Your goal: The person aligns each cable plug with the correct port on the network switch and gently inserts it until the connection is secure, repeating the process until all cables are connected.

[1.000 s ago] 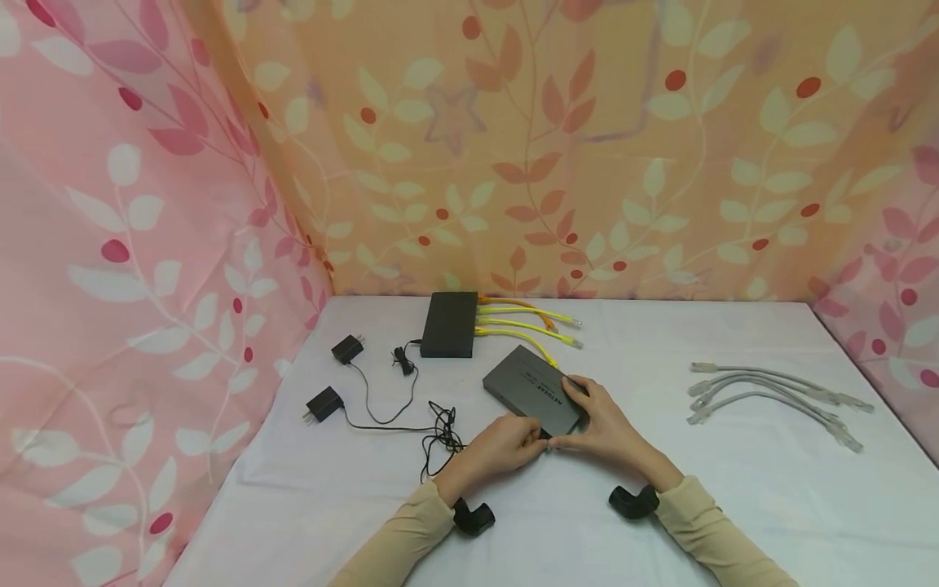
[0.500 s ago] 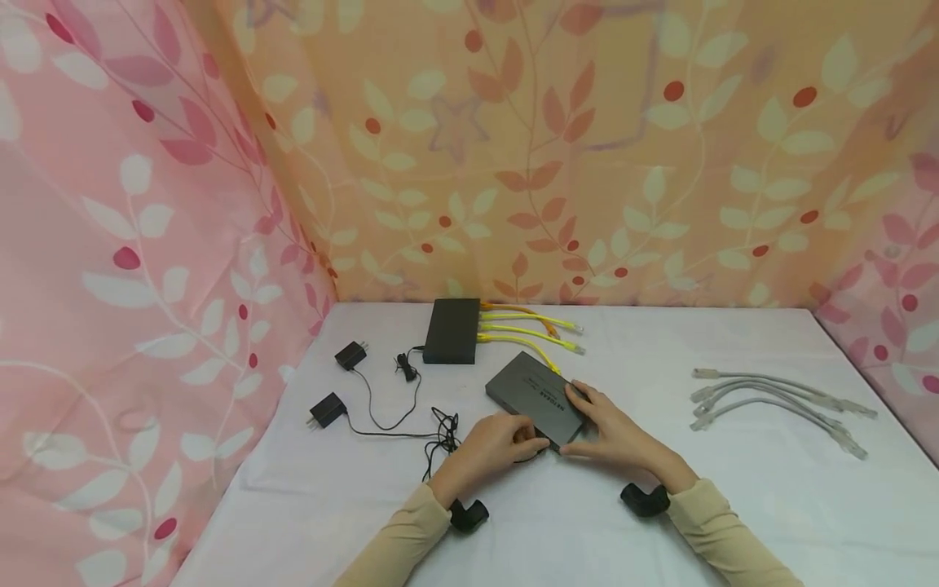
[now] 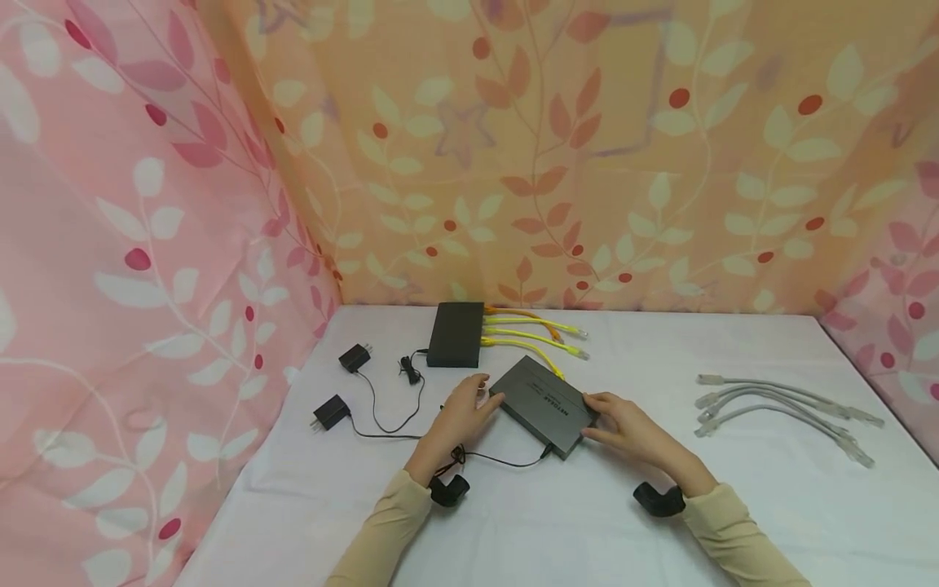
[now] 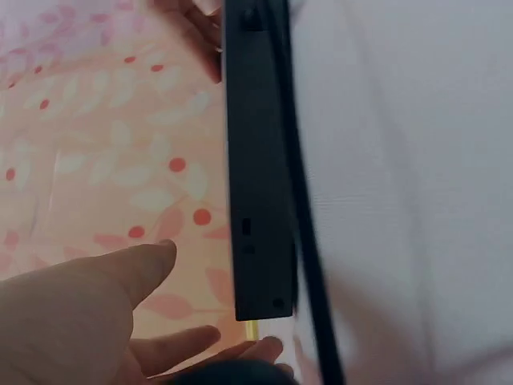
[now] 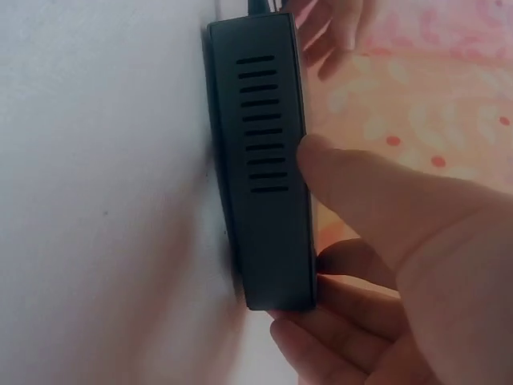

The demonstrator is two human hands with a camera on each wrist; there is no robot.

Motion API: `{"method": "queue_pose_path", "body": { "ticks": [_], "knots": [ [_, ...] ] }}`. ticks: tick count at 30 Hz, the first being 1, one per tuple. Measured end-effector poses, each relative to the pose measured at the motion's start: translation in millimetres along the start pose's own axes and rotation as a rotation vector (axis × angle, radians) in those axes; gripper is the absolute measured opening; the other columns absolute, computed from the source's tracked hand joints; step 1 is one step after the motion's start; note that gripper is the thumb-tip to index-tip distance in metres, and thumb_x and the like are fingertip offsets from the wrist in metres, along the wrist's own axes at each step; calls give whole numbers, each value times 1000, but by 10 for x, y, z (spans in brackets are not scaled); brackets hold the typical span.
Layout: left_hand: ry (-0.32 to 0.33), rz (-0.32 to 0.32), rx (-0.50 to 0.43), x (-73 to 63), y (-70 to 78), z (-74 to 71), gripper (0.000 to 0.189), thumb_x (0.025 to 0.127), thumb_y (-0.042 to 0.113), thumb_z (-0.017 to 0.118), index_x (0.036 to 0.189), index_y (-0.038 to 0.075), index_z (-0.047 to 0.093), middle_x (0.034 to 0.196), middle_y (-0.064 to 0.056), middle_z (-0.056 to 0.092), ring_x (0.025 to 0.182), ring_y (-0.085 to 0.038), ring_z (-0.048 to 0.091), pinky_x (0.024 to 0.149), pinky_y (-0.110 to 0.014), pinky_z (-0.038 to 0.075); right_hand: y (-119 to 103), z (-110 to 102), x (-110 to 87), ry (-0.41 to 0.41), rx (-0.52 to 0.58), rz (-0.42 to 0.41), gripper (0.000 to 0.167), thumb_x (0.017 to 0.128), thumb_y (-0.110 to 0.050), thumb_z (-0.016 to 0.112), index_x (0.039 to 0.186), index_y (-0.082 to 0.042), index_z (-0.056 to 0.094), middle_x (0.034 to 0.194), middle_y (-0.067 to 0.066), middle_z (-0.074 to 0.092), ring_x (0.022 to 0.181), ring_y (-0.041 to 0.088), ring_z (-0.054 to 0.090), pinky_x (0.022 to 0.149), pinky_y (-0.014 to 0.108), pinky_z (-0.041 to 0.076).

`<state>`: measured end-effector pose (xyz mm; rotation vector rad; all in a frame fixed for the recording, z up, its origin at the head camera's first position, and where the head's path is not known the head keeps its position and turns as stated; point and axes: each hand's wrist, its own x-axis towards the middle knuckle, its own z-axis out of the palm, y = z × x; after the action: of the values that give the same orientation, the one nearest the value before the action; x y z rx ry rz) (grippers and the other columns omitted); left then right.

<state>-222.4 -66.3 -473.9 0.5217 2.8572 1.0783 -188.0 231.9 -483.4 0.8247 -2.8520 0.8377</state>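
A grey NETGEAR network switch (image 3: 543, 406) lies tilted on the white table, with a black power plug (image 3: 546, 451) in its near side. My right hand (image 3: 627, 425) holds its right end; the right wrist view shows the thumb on the upper edge and the fingers curled about the far corner, beside the vent slots. My left hand (image 3: 453, 420) is spread by the switch's left end, fingers apart, holding nothing. From the plug a thin black cord (image 3: 506, 464) runs left, passing beneath the left wrist. In the left wrist view, the cord crosses the switch's side (image 4: 260, 160).
Behind stands a black box (image 3: 455, 336) with yellow and orange network cables (image 3: 531, 341). Two black power adapters (image 3: 332, 412) lie at the left with their cords. Several grey network cables (image 3: 788, 412) lie at the right. Patterned curtains enclose the table's back and sides.
My left hand has let go of the power plug at the near side and moved left and away to the switch's left end. The plug and its cord now show. My right hand stays at the right end.
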Motion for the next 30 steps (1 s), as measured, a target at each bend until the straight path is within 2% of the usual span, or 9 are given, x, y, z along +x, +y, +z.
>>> {"method": "queue_pose_path", "body": {
  "ticks": [4, 9, 16, 21, 26, 30],
  "knots": [
    [-83, 1, -11, 8, 19, -19, 64, 93, 47, 48, 138, 3, 41, 138, -16, 45, 127, -30, 44, 104, -44, 35, -47, 5, -18, -7, -31, -8, 62, 83, -29, 69, 126, 12, 50, 120, 18, 58, 108, 31, 58, 87, 44, 48],
    [-127, 9, -12, 40, 45, 9, 65, 93, 47, 47, 140, 3, 38, 143, -16, 40, 133, -31, 36, 108, -43, 30, -140, -15, -18, -7, -70, -5, 56, 82, -26, 70, 121, 11, 55, 114, 15, 62, 100, 25, 62, 83, 39, 50],
    [-188, 17, 19, 66, 122, 59, 72, 93, 46, 48, 143, -3, 30, 148, -27, 23, 137, -38, 25, 108, -50, 26, -265, -35, -31, -19, -135, 10, 53, 79, -25, 73, 116, 10, 60, 107, 12, 64, 90, 18, 63, 75, 34, 52],
    [-172, -30, 25, 81, 196, 132, 77, 92, 48, 49, 145, -3, 24, 149, -31, 11, 135, -42, 24, 106, -50, 30, -362, -20, -25, -18, -215, -2, 52, 76, -27, 75, 113, 8, 63, 98, 7, 65, 79, 11, 60, 67, 28, 51],
    [-138, -101, -1, 115, 233, 206, 78, 92, 52, 47, 146, 1, 23, 150, -30, 8, 136, -41, 22, 106, -51, 30, -481, -4, -25, -35, -277, -38, 50, 72, -23, 78, 110, 7, 65, 86, 4, 64, 73, 9, 58, 62, 26, 49],
    [-137, -100, -26, 153, 246, 228, 77, 92, 54, 45, 146, 2, 25, 150, -29, 8, 138, -42, 16, 108, -53, 25, -547, 22, -33, -47, -320, -44, 49, 69, -18, 80, 109, 5, 65, 84, 6, 62, 72, 12, 59, 62, 27, 50]
  ]
}}
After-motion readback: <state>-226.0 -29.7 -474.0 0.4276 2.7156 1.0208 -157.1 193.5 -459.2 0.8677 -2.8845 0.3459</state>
